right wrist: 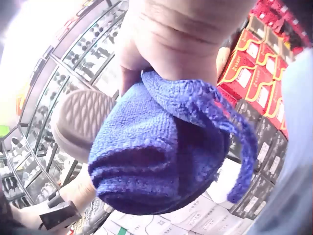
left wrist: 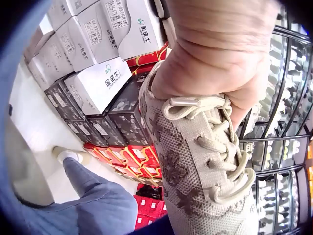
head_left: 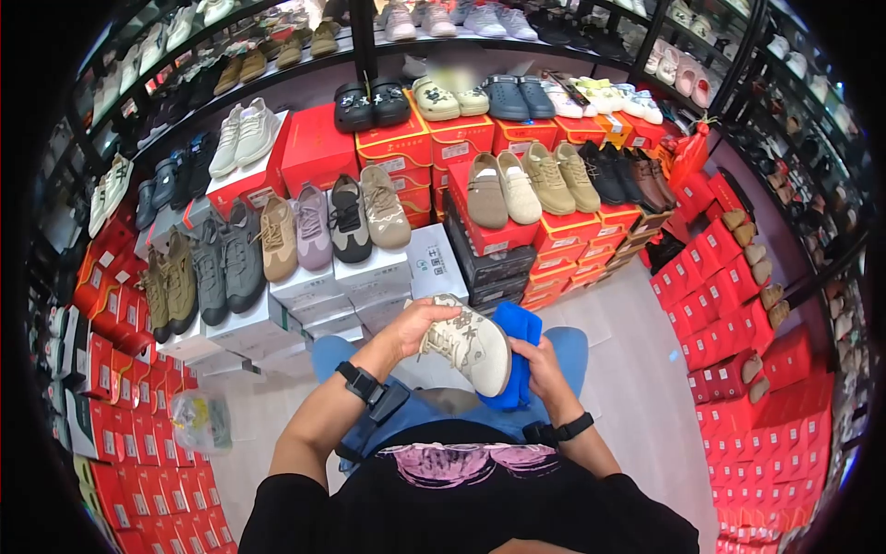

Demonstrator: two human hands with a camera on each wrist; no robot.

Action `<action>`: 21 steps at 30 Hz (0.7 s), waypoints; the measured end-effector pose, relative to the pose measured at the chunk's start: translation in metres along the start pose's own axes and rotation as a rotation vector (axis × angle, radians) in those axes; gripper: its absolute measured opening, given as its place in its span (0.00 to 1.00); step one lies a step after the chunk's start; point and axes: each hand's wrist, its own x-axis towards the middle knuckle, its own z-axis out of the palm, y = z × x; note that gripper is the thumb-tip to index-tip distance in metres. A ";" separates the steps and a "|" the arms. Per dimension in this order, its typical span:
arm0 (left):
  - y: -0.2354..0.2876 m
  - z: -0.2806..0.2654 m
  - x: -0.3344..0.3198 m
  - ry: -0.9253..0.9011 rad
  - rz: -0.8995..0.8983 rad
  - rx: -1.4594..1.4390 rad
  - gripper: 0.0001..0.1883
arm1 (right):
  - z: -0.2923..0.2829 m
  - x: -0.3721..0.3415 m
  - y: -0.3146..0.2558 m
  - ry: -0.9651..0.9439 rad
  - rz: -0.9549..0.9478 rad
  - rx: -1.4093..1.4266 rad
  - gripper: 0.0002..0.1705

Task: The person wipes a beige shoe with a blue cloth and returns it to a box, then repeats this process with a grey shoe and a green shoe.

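Note:
A beige lace-up shoe [head_left: 468,345] with grey-brown patterned knit is held up over the lap. My left hand [head_left: 414,325] grips it by the heel opening, fingers inside the collar in the left wrist view, where its tied laces [left wrist: 220,152] face the camera. In my right hand [head_left: 543,367] is a bunched blue cloth [right wrist: 146,142], folded over in loose layers, right beside the shoe's toe. The shoe's ridged sole [right wrist: 82,123] shows behind the cloth in the right wrist view.
Ahead, shoes stand in rows on white boxes [head_left: 434,260] and red boxes [head_left: 572,242]. Stacked red boxes line the right [head_left: 738,397] and left sides. A clear plastic bag [head_left: 199,421] lies on the floor at left. Shoe racks [head_left: 517,46] surround the place.

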 end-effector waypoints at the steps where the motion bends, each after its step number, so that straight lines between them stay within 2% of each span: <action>1: 0.001 -0.001 0.005 0.004 -0.017 0.021 0.10 | -0.003 -0.006 -0.006 0.005 0.021 0.064 0.17; 4: 0.007 -0.003 0.021 0.020 -0.032 0.080 0.10 | -0.030 -0.015 -0.009 0.014 0.070 0.170 0.17; 6: 0.011 -0.006 0.034 0.035 -0.032 0.114 0.10 | -0.048 -0.014 -0.005 -0.001 0.135 0.365 0.22; 8: 0.012 -0.017 0.051 0.105 0.001 0.285 0.10 | -0.054 -0.016 -0.007 -0.024 0.173 0.410 0.24; 10: 0.013 -0.024 0.066 0.151 0.050 0.450 0.11 | -0.045 -0.014 -0.016 -0.162 0.188 0.443 0.25; 11: 0.009 -0.033 0.080 0.230 0.036 0.526 0.13 | -0.047 -0.010 -0.013 -0.151 0.233 0.457 0.25; 12: 0.010 -0.037 0.087 0.230 0.037 0.587 0.14 | -0.052 -0.004 -0.009 -0.152 0.258 0.443 0.26; 13: 0.013 -0.033 0.090 0.230 0.021 0.684 0.09 | -0.054 0.001 -0.002 -0.154 0.282 0.428 0.26; 14: 0.014 -0.032 0.095 0.233 0.015 0.739 0.09 | -0.054 0.005 0.005 -0.142 0.330 0.445 0.26; 16: 0.016 -0.033 0.107 0.229 0.026 0.837 0.12 | -0.053 0.017 0.018 -0.032 0.334 0.408 0.18; 18: 0.011 -0.044 0.127 0.187 0.078 1.011 0.16 | -0.048 0.027 0.032 0.015 0.371 0.403 0.17; 21: 0.015 -0.046 0.148 0.226 -0.027 1.118 0.19 | -0.035 0.044 0.053 0.076 0.404 0.436 0.16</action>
